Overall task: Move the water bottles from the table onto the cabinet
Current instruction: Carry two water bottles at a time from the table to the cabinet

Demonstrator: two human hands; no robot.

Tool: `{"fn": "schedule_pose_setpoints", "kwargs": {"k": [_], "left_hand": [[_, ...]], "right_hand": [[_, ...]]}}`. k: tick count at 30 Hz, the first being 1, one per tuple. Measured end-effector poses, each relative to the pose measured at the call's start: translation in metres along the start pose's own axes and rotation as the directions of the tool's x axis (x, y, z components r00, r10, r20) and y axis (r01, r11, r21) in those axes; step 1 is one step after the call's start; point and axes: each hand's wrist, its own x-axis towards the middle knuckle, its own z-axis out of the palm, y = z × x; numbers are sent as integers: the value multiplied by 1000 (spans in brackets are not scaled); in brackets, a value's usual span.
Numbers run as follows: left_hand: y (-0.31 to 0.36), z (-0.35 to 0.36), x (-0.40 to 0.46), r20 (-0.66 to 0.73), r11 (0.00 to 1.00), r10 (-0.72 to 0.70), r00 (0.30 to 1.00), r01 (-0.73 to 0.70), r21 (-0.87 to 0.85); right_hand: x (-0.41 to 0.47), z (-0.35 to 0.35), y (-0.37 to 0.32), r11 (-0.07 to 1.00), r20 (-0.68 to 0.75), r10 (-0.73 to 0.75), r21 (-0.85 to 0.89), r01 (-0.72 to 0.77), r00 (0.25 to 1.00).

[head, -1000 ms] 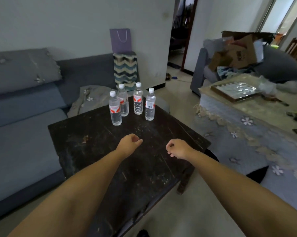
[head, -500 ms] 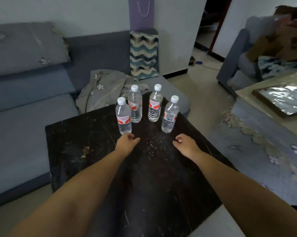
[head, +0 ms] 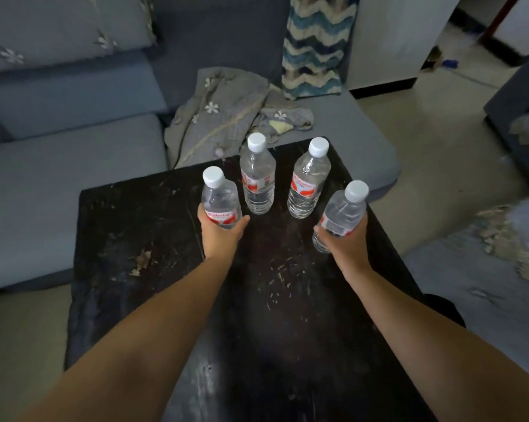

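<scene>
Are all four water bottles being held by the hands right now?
No: the left hand grips one bottle, the right hand another; two bottles stand untouched.

two upright bottles [head: 258, 178] [head: 309, 181] crowding table's [head: 129, 226] far edge, near half bare

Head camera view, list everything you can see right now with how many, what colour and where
water bottles: four, clear with white caps and red-and-white labels, on the table; the near left one and near right one are gripped, the far left one and far right one stand free
table: one, black and scratched, in the middle
sofa: one, blue-grey, behind and left of the table
crumpled cloth: one, grey with flowers, on the sofa
zigzag cloth: one, blue and cream, at the sofa's back
left hand: grips the near left bottle
right hand: grips the near right bottle
</scene>
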Motion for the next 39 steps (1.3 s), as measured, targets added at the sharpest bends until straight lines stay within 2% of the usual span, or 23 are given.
{"fn": "schedule_pose_setpoints", "kwargs": {"k": [4,7,16,22,29,32,34,36,39], "left_hand": [[1,12,2,-134,998,-48,990,45,-32],[2,10,3,-125,998,-61,990,63,9],[-12,-20,-43,126,992,-9,992,-6,125],[-22,-36,-89,391,981,4,920,-80,178],[-19,-44,-161,675,949,58,736,-251,192],[-20,-31,-205,790,924,65,610,-336,183],[-21,-19,-249,866,901,44,498,-394,181],[-23,-10,-278,905,896,25,425,-411,168],[-30,-2,-338,965,870,-8,263,-473,136]], "right_hand": [[10,4,5,999,41,37,-14,-37,998],[12,2,6,999,42,40,-20,-39,998],[-43,-15,-7,990,25,98,-105,-95,995],[-126,-32,-5,978,-47,175,-106,-179,984],[-233,-77,8,964,-245,246,-43,-264,938],[-285,-112,19,956,-356,268,-14,-292,895],[-330,-140,35,948,-454,302,50,-315,838],[-360,-156,45,947,-507,314,103,-305,803],[-423,-185,64,929,-608,364,187,-318,705]]}}
